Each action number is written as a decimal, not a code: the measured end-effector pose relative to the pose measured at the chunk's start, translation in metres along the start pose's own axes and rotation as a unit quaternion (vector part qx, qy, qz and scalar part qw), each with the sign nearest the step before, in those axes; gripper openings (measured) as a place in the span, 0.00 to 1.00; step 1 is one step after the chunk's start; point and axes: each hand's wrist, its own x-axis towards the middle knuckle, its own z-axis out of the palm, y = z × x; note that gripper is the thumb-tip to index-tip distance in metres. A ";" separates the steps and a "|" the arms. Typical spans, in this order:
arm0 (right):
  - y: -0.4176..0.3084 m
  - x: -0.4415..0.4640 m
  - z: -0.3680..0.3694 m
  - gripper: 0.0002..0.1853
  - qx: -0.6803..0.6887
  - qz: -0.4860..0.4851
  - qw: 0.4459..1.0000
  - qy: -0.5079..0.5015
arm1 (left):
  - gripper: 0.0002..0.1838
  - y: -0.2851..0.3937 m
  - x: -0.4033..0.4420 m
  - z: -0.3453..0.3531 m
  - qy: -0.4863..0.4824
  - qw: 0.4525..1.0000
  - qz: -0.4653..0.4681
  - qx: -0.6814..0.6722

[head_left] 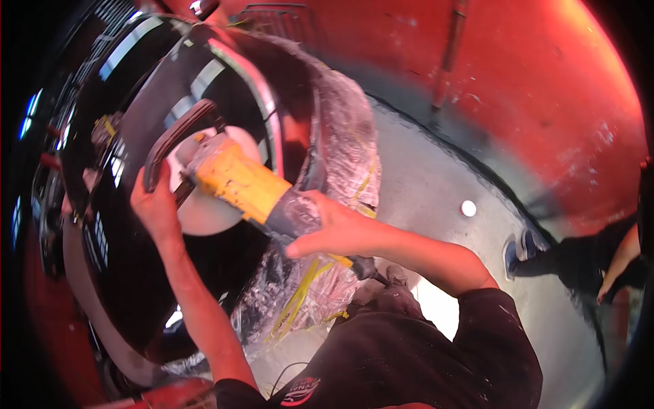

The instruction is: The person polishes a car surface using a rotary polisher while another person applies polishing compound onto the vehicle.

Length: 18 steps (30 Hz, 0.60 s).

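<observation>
A yellow and dark grey power polisher (242,183) lies over a glossy black car panel (211,283), its round white pad (212,217) against or just above the surface; I cannot tell which. My left hand (157,208) is closed around the near end of the polisher's black looped handle (180,129). Around the dark rear grip of the same tool, my right hand (330,221) is wrapped, thumb on top. The power cord leaves the back end, close to my body.
Crinkled clear plastic sheeting (347,136) with yellow tape (300,300) covers the car's right side. On the grey floor (422,170) sits a small white round object (468,208). Another person (586,262) stands at the right, by a red wall (531,88).
</observation>
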 end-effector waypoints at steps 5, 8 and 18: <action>0.019 0.017 0.040 0.54 -0.003 -0.015 0.999 -0.042 | 0.09 -0.007 -0.024 -0.061 0.041 0.998 -0.022 0.030; 0.007 0.022 0.062 0.54 -0.007 -0.013 0.997 -0.081 | 0.10 -0.005 -0.033 -0.094 0.069 0.995 -0.038 0.055; 0.004 0.022 0.042 0.55 -0.028 0.002 1.000 -0.014 | 0.09 -0.005 -0.001 -0.053 0.029 0.998 -0.025 0.059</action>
